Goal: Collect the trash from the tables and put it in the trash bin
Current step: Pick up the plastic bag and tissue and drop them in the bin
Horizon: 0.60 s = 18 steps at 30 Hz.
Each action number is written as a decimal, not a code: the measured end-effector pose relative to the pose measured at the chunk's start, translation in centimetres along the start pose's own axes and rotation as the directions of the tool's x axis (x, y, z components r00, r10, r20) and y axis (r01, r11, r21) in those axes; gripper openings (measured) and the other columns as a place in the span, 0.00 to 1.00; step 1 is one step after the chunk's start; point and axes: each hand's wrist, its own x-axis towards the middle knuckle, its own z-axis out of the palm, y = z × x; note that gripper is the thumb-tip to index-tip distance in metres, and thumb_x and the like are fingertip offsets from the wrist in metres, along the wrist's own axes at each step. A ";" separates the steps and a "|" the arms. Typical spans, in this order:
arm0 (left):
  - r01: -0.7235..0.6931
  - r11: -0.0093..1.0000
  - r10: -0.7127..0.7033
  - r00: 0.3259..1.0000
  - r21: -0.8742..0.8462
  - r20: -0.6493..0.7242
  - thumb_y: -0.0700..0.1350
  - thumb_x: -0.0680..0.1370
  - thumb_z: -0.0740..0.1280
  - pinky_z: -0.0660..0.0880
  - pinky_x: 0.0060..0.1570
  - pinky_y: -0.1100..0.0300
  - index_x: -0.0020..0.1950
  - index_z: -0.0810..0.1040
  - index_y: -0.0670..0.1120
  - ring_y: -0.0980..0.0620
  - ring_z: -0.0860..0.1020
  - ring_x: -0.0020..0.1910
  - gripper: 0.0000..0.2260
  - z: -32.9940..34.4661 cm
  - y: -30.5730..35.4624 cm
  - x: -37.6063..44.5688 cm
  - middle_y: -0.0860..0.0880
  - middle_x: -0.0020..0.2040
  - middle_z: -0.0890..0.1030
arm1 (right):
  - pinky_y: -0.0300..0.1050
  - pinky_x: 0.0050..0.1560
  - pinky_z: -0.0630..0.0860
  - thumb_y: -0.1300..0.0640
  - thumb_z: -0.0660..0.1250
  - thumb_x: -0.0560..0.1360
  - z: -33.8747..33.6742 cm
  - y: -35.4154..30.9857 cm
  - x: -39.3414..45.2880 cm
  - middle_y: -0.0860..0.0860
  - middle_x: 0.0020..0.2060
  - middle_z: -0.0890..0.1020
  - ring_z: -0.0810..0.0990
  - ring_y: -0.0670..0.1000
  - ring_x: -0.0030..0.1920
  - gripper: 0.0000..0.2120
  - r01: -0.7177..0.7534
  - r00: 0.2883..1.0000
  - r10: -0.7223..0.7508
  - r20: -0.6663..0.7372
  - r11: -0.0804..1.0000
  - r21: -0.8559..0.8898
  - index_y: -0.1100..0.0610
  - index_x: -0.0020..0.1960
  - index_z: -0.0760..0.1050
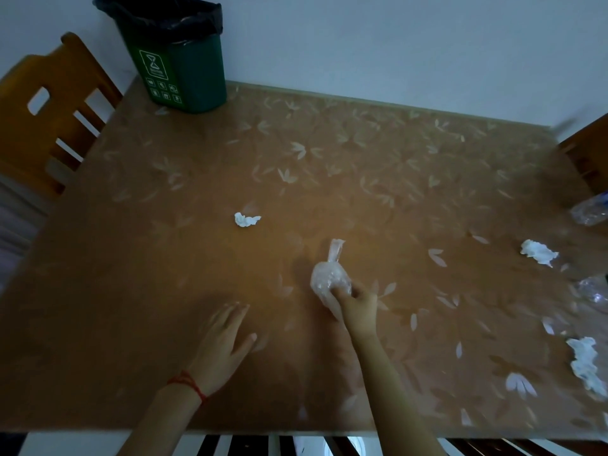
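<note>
Around the bag [329, 283], crumpled tissues [246, 220]

Trash bin [184, 64] at table's [98, 291] far-left corner

Orange-brown counter [329, 179], pale leaf and petal shapes scattered all over it. Dark green bin [184, 74] with a white symbol panel and a black liner [158, 14]. White crumpled tissues [246, 220]. A clear, whitish plastic bag [329, 278]. Red string [187, 385] round one wrist. Honey-yellow wooden chair [42, 103], plain white wall [394, 44] behind.
</note>
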 end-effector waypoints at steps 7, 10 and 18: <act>-0.045 0.999 0.046 0.993 0.011 -0.104 0.63 0.68 0.48 0.56 0.67 0.57 0.69 0.68 0.41 0.43 0.63 0.70 0.37 -1.8 -0.7 1.5 0.42 0.68 0.69 | 0.49 0.42 0.79 0.60 0.69 0.71 -0.1 -3.1 -2.4 0.55 0.34 0.82 0.82 0.53 0.37 0.08 -0.312 0.947 0.214 0.238 0.781 0.541 0.66 0.38 0.78; -0.055 0.998 0.058 0.986 0.020 -0.154 0.56 0.74 0.60 0.57 0.66 0.57 0.68 0.69 0.41 0.43 0.64 0.69 0.27 -3.1 -1.1 3.1 0.41 0.68 0.70 | 0.50 0.45 0.80 0.61 0.69 0.72 0.4 -3.6 -2.8 0.55 0.35 0.84 0.83 0.54 0.40 0.05 -0.388 0.920 0.240 0.309 0.662 0.641 0.63 0.40 0.78; -0.034 0.997 0.019 0.974 -0.063 -0.225 0.44 0.77 0.63 0.57 0.67 0.57 0.69 0.67 0.39 0.43 0.63 0.69 0.21 -5.0 -1.6 9.5 0.40 0.68 0.69 | 0.53 0.49 0.77 0.43 0.74 0.63 0.9 -3.2 -1.5 0.59 0.46 0.84 0.82 0.55 0.43 0.19 -0.434 0.898 0.274 0.344 0.682 0.589 0.57 0.43 0.78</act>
